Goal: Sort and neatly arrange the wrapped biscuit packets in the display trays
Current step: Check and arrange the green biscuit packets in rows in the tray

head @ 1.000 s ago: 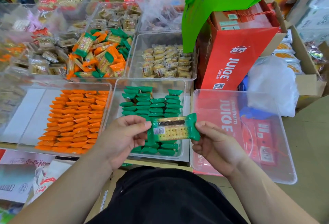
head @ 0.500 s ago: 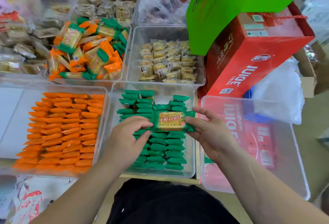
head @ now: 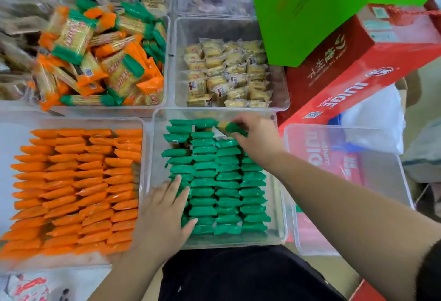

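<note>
A clear tray (head: 278,205) in the middle holds neat columns of green biscuit packets (head: 226,181). My right hand (head: 259,138) grips one green packet (head: 232,128) at the tray's far right corner, above the end of a column. My left hand (head: 164,214) lies flat with straight fingers on the near left column of green packets. To the left, a second clear tray (head: 143,124) is filled with rows of orange packets (head: 76,186). Behind it a tray (head: 164,100) holds a loose heap of mixed orange and green packets (head: 102,59).
A tray of pale yellow wrapped cakes (head: 229,73) sits behind the green tray. A red juice box (head: 358,66) with a green sheet (head: 322,9) on top stands at the right. An upturned clear tray (head: 381,176) lies beside it. More snack trays line the back.
Both hands held the green packet in front of me; now only my right hand carries it to the tray's far right corner, and my left hand has dropped flat onto the near left column.
</note>
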`<state>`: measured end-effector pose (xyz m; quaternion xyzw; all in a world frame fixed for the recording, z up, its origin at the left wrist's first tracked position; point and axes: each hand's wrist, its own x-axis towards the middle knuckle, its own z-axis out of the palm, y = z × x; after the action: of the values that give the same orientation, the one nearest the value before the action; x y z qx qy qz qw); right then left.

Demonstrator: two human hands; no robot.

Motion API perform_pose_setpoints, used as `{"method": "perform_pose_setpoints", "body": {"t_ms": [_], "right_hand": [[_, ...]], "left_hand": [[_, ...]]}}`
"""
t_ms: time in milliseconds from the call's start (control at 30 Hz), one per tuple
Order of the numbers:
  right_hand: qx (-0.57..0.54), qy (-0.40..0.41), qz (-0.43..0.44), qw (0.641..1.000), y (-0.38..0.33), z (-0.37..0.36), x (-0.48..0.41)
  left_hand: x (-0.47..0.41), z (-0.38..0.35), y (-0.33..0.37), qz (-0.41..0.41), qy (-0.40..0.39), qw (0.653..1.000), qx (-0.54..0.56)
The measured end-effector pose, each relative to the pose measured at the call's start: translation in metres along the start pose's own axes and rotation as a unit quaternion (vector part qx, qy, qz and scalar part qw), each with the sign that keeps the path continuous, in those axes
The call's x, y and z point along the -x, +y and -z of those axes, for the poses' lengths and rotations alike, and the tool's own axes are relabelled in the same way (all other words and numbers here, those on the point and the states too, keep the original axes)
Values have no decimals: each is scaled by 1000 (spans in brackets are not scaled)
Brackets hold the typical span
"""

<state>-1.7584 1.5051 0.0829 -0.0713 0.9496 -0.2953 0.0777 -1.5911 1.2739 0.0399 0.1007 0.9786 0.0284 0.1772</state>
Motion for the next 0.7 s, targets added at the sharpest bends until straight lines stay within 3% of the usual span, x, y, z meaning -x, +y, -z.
{"method": "perform_pose_setpoints", "body": {"t_ms": [200, 300, 433, 500, 700], "right_hand": [[188, -54, 80, 977, 9, -26, -7], [242, -52, 71, 966, 9, -31, -5], [301, -184, 44, 935, 1, -30, 2], [295, -205, 38, 932, -4, -25, 9], [186, -146, 42, 971, -13, -14, 66]], "left_hand": [[2, -3, -3, -16, 9, 1000, 8], [2, -3, -2, -24, 13, 1000, -1], [1, -2, 0, -24, 10, 1000, -15], [2, 0, -1, -29, 5, 999, -17], [8, 2, -12, -63, 37, 997, -29]]}}
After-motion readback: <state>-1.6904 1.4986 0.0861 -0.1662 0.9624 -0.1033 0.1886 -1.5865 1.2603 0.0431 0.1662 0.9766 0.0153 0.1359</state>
